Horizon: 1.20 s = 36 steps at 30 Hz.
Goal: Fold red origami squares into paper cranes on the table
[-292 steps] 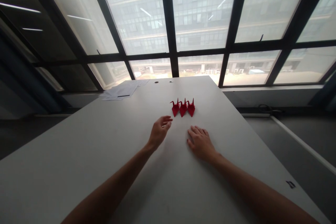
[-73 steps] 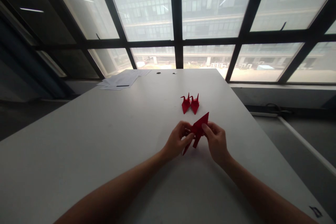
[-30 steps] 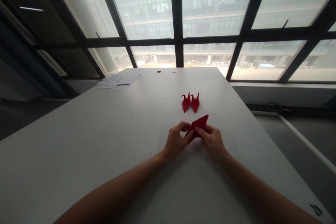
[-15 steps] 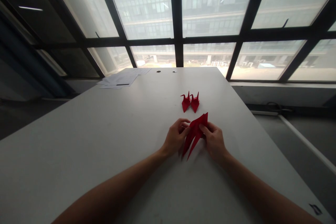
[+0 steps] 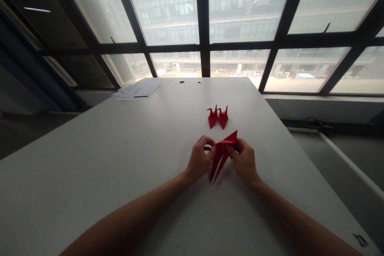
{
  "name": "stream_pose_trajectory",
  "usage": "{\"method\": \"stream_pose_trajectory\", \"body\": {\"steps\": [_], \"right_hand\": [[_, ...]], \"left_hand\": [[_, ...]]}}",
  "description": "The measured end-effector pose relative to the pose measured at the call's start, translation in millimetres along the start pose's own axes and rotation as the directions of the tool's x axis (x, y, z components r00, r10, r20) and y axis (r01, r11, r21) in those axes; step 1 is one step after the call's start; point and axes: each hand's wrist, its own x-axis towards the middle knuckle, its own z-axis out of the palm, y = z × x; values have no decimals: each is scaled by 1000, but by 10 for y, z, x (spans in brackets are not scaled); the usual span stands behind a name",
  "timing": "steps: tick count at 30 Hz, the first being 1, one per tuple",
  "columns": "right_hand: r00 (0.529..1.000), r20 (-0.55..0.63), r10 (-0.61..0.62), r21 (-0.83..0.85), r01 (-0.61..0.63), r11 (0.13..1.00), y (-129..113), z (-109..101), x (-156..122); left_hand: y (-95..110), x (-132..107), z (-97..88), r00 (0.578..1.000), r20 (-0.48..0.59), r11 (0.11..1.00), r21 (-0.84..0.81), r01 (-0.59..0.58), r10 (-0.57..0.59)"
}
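Between my two hands is a folded piece of red origami paper [image 5: 221,155], its two narrow points hanging down toward me and a wider flap tipped up to the right. My left hand [image 5: 201,156] pinches its left edge between thumb and fingers. On the other side, my right hand [image 5: 243,159] grips it, the thumb pressed on the front of the paper. The fingers behind the paper are partly hidden. Just beyond, two finished red paper cranes [image 5: 213,119] [image 5: 223,119] stand side by side on the table.
The white table [image 5: 126,168] reaches to a wall of dark-framed windows [image 5: 205,16]. Loose white sheets of paper [image 5: 141,89] with a dark pen-like strip lie at the far left. A small dark mark [image 5: 360,240] shows near the right front edge.
The upper flap of the red paper has folded down toward me, now showing a crease across the top. My right thumb has shifted slightly left; both hands keep their hold.
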Motion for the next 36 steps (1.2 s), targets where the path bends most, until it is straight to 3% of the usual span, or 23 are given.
{"method": "stream_pose_trajectory", "body": {"steps": [8, 11, 15, 17, 29, 36], "right_hand": [[1000, 2, 17, -27, -17, 1000, -23, 2, 14], [1000, 12, 26, -27, -25, 999, -29, 3, 10], [999, 35, -19, -41, 20, 999, -48, 9, -10], [999, 40, -32, -46, 34, 998, -55, 12, -15], [999, 25, -30, -130, 33, 991, -14, -7, 1], [999, 27, -35, -149, 38, 988, -23, -14, 2]], "left_hand": [[-64, 16, -3, 988, -95, 988, -115, 107, -118], [-50, -1, 19, 995, -43, 992, -92, 87, -92], [-49, -23, 50, 995, 80, 996, 76, 45, -51], [-64, -19, 54, 995, 85, 993, 113, 35, -44], [1, -8, 12, 997, -68, 999, 30, 44, -42], [-44, 7, -14, 987, -119, 992, -83, 99, -108]]}}
